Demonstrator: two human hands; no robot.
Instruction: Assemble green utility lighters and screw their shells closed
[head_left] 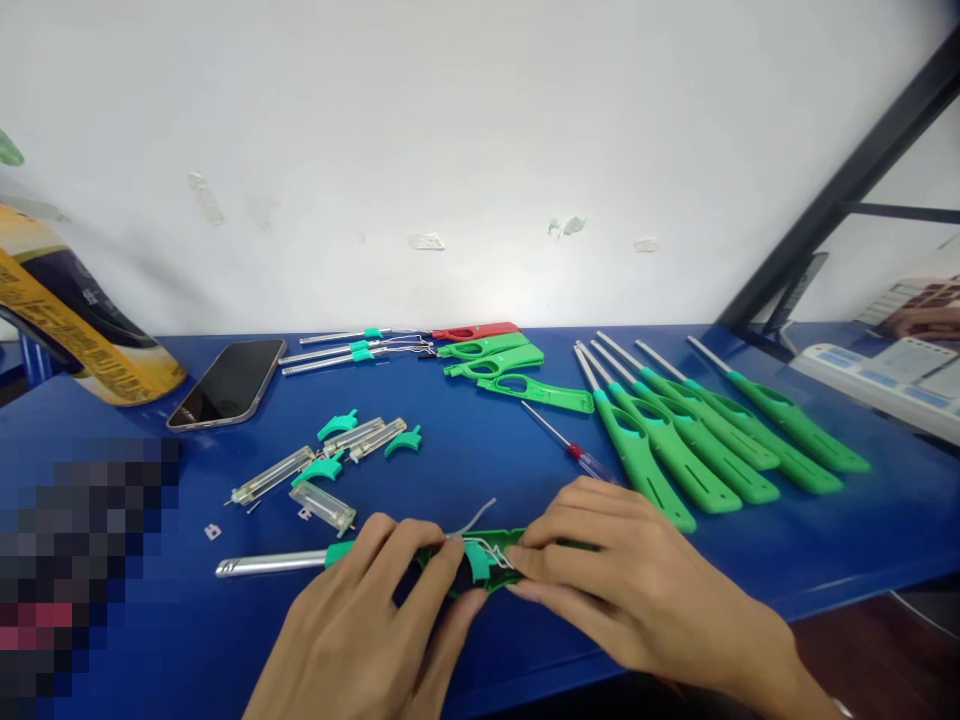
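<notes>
In front of me an opened long-neck gas lighter point(279, 564) lies crosswise, its metal tube pointing left. My left hand point(375, 610) is closed on the neck end of its green casing, beside a teal trigger point(475, 560). Thin white wires point(495, 550) loop out of the open half-shell. At the right end of those wires, the fingertips of my right hand point(607, 575) are pinched together on the lighter. The parts beneath those fingertips are hidden. A screwdriver point(571, 448) with a red and clear handle lies just beyond my right hand.
Clear fuel tanks point(322, 507) and teal triggers point(403, 440) lie left of centre. Metal tubes with wires point(334, 358) and green half-shells point(536, 392) sit near the wall. Several assembled green lighters point(645, 470) lie at right. A phone point(229, 382) and yellow can point(90, 310) stand left.
</notes>
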